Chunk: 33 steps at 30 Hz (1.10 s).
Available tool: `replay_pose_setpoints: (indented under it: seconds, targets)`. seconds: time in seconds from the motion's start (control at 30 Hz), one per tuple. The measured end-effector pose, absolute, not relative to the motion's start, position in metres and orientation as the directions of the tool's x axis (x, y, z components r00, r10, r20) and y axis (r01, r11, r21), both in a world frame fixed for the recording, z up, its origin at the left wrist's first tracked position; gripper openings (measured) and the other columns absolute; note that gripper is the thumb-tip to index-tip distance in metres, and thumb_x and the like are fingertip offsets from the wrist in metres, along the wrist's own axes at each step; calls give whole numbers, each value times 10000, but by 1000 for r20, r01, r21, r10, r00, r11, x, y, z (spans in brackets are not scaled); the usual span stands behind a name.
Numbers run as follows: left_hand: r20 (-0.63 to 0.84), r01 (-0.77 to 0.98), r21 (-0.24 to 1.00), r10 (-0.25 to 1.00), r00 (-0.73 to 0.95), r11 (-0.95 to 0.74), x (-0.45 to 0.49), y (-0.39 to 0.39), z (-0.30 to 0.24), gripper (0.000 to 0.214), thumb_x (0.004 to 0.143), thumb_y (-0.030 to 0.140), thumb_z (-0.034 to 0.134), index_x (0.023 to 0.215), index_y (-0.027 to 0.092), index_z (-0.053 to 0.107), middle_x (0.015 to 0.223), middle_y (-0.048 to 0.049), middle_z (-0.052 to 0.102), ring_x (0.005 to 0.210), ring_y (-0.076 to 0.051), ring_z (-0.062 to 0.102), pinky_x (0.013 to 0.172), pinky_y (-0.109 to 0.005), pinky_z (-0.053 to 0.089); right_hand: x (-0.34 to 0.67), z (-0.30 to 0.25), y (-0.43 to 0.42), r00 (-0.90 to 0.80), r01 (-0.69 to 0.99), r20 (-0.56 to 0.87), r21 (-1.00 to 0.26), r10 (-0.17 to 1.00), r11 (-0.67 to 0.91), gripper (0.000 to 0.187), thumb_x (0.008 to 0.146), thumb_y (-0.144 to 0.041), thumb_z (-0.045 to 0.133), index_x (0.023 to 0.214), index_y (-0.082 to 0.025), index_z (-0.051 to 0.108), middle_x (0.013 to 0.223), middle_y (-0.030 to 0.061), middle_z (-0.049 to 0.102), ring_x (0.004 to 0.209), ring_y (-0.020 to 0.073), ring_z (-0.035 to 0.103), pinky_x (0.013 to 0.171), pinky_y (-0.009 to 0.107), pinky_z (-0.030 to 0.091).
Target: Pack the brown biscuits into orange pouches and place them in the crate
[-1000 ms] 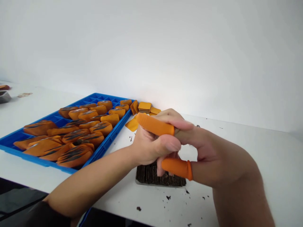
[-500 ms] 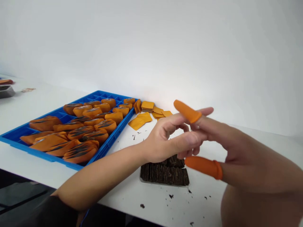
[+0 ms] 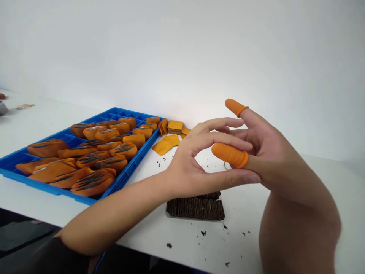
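While the left hand [image 3: 188,167] pinches the orange thumb cot [image 3: 229,155] on the spread right hand [image 3: 270,156], a slow, even pull should seat it snug, not torn.

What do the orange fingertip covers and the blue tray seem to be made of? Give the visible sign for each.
The finger cots: probably thin latex or rubber, matt; they cling tightly and end in a rolled rim. The blue tray: likely moulded plastic, smooth, slightly glossy, with a gridded floor.
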State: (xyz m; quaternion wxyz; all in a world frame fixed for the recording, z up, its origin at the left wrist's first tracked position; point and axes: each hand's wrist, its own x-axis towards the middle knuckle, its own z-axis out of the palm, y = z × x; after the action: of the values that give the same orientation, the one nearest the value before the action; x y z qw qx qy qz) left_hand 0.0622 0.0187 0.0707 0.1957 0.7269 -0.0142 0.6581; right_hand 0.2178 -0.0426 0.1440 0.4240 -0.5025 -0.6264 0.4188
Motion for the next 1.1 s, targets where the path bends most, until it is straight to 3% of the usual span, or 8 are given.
replay_pose_setpoints:
  seconds: [0.17,0.23,0.37,0.5,0.7,0.87,1.0,1.1]
  targets:
    - [903,-291,413,345,256,-863,54,18,73,333,776,344,995,1012,178,828,1397,-174,750,1366,-324,699,1199,-542,589,222,143,-39,-208,270,23,-959,978,80,1211,703,-375,1015,1711,-387,343,1134,57,803,1056,261,803,721,299,705]
    - [908,-295,402,333,255,-867,54,19,75,323,769,329,999,992,172,827,1353,-165,777,1308,-298,728,1174,-501,603,227,141,-35,-259,286,40,-951,965,116,1202,725,-389,1003,1718,-384,326,1087,46,798,983,241,801,700,293,698]
    - [940,-369,327,262,217,-870,56,21,76,327,721,224,1017,957,124,814,1003,-105,837,969,-166,782,972,-291,638,230,140,-31,-312,341,5,-933,950,117,1075,790,-404,955,1697,-407,378,842,-29,719,755,167,711,625,258,632]
    - [928,-412,373,330,174,-832,59,21,73,335,691,246,1028,920,139,808,890,-44,784,816,-103,724,789,-206,598,227,142,-32,-368,338,-44,-937,929,89,1011,831,-446,920,1693,-385,394,747,-46,668,634,132,603,528,228,521]
    - [936,-471,351,286,206,-809,58,23,67,312,740,245,972,956,160,763,846,-41,730,794,-145,675,772,-305,586,225,138,-33,-373,312,-40,-946,927,85,1043,828,-398,940,1694,-434,360,843,-39,716,771,160,705,615,233,593]
    - [922,-524,382,280,266,-761,54,26,67,272,767,190,880,988,182,722,852,-30,654,800,-159,623,777,-352,576,220,138,-39,-350,305,14,-944,937,128,928,870,-433,902,1665,-415,426,897,-22,732,856,186,748,674,264,645]
    - [956,-538,283,187,227,-794,56,29,67,346,729,269,899,1002,188,704,807,-23,654,806,-166,595,790,-356,544,217,142,-46,-330,291,72,-941,941,174,898,847,-446,920,1630,-406,481,908,-22,731,810,185,736,634,274,634]
    - [959,-509,278,210,188,-814,58,30,68,324,742,318,888,985,202,708,779,-24,650,823,-181,584,812,-374,523,218,142,-47,-337,282,81,-942,938,183,823,876,-465,893,1603,-414,512,944,-16,749,800,180,733,622,274,623]
